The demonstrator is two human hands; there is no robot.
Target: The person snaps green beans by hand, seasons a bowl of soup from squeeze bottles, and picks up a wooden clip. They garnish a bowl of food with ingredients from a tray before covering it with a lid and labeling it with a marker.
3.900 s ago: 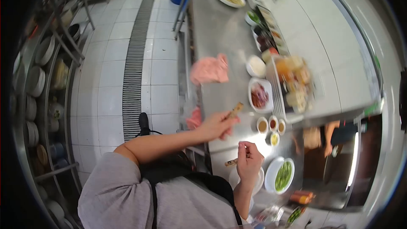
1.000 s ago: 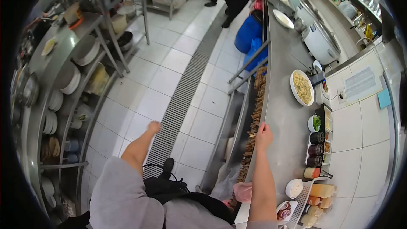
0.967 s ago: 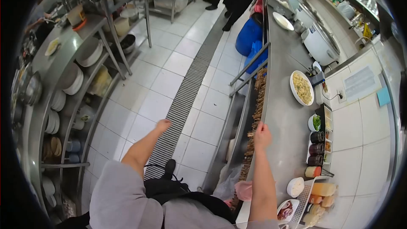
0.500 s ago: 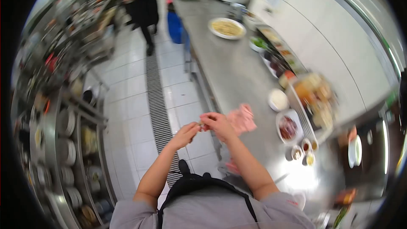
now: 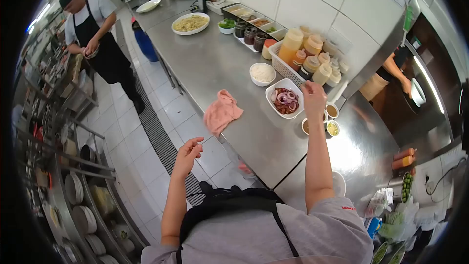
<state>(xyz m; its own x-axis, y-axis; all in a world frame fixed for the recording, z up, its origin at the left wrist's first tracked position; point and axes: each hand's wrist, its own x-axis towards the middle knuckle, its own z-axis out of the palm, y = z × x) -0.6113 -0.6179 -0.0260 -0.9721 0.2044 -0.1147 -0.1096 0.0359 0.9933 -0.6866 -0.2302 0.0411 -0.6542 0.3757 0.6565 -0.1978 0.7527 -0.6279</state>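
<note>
Grey-sleeved, the right hand (image 5: 315, 97) is curling its fingers right beside the onion dish (image 5: 285, 100); I can't tell if it's holding anything. Little cups (image 5: 332, 128) are sitting near the dish, so moving high and slow should be helping. Half open and holding nothing, the left hand (image 5: 187, 156) is hanging left of the dish, past the pink cloth (image 5: 222, 112). The hands aren't meeting like before.

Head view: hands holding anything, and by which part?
Left hand: open, nothing visible in it. Right hand, beside the onion dish: hold cannot be told.
</note>
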